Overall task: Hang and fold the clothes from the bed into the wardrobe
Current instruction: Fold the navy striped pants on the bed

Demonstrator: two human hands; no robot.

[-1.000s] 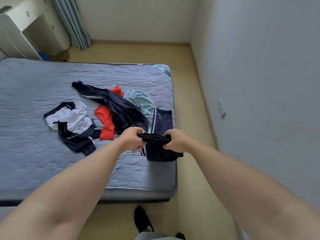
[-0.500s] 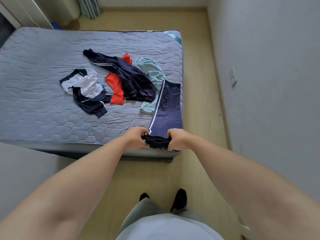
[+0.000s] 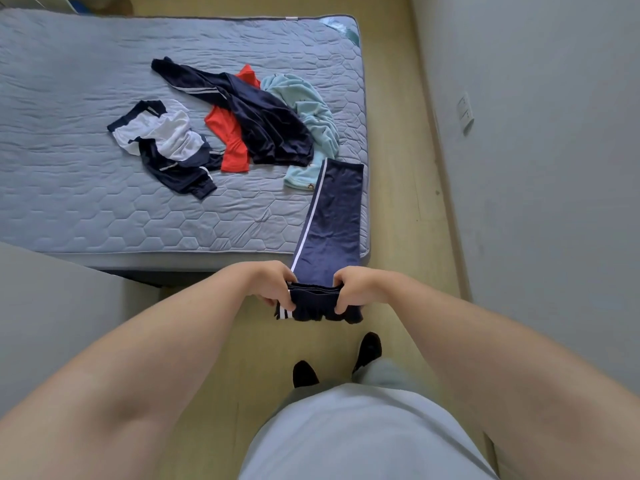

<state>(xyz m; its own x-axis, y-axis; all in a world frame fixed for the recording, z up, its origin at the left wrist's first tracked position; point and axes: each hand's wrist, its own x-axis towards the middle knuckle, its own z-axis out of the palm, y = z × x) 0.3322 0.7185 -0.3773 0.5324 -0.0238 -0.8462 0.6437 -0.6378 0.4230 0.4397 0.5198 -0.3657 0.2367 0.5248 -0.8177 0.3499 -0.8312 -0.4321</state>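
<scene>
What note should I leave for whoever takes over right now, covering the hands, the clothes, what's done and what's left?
Left hand and right hand both grip the bunched waistband of the navy trousers, whose legs trail onto the mattress corner.
Lying on the mattress: navy jacket, red garment, light blue garment, white and navy top.
Done: nothing visibly folded or hung; wardrobe out of view.
To do: fold or hang the trousers, then the other four.

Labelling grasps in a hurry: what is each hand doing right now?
Left hand: closed, gripping the bunched end of the navy blue fabric trousers with a white side stripe.
Right hand: closed, gripping the same bunched end.
</scene>
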